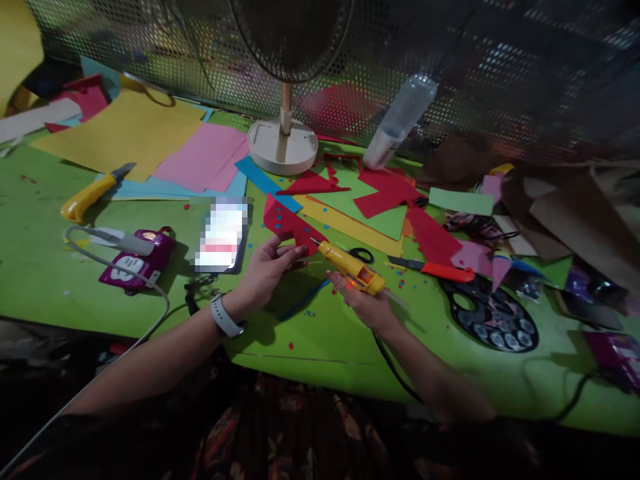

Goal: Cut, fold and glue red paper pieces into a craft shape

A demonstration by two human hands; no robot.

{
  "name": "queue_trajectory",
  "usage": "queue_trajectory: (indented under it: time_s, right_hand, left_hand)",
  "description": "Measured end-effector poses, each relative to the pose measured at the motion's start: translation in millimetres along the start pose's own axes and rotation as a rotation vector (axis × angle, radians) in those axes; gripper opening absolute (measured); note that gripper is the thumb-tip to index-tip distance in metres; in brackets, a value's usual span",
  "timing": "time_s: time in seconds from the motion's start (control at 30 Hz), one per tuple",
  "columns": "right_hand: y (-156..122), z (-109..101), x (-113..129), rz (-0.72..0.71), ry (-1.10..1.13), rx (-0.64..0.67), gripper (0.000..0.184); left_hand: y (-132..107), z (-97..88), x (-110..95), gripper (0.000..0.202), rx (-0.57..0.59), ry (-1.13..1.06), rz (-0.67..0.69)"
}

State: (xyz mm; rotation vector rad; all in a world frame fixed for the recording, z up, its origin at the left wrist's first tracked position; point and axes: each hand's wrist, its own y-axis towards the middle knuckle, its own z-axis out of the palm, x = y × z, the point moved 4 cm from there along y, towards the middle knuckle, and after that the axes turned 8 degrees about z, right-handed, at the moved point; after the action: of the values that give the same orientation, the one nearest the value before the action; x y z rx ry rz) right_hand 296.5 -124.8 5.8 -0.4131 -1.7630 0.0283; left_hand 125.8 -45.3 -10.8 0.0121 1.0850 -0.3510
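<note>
My left hand [265, 270], with a white watch on the wrist, pinches a red paper cut-out [287, 225] just above the green table [45, 267]. My right hand [367, 303] is closed round a yellow glue gun [353, 268]. The gun's nozzle points left at the edge of the red paper. Its dark cord runs down off the table's front edge.
A phone [223, 235] lies left of my hands, beside a purple pouch [137, 259] and a yellow-handled knife [90, 195]. Coloured paper sheets and a fan base [283, 145] fill the back. Scissors [361, 254], a red cutter [435, 269], a black palette [493, 317] and a bottle [400, 120] lie right.
</note>
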Motion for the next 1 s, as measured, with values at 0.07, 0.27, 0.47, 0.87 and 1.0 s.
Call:
queue_trajectory:
  time_s: [0.07,0.27,0.47,0.87,1.0]
  right_hand:
    - [2,1,1,-0.014,-0.001,0.01,0.026]
    - [2,2,2,-0.037,-0.027,-0.01,0.028]
    - [1,3,6,-0.059,-0.021,0.001,0.026]
    - [3,3,-1,-0.019,-0.104,-0.019,0.029]
    - [4,3,0,-0.045,-0.063,0.005,0.027]
  left_hand:
    - [0,-0.7,1,0.041,0.001,-0.005,0.004]
    - [0,1.3,0,0.037,0.018,-0.002,-0.001]
    - [-1,0.6,1,0.033,0.018,-0.004,0.0]
    - [-1,2.3,1,0.038,0.026,-0.019,-0.001]
    - [-1,1.7,2,0.038,0.042,-0.004,0.013]
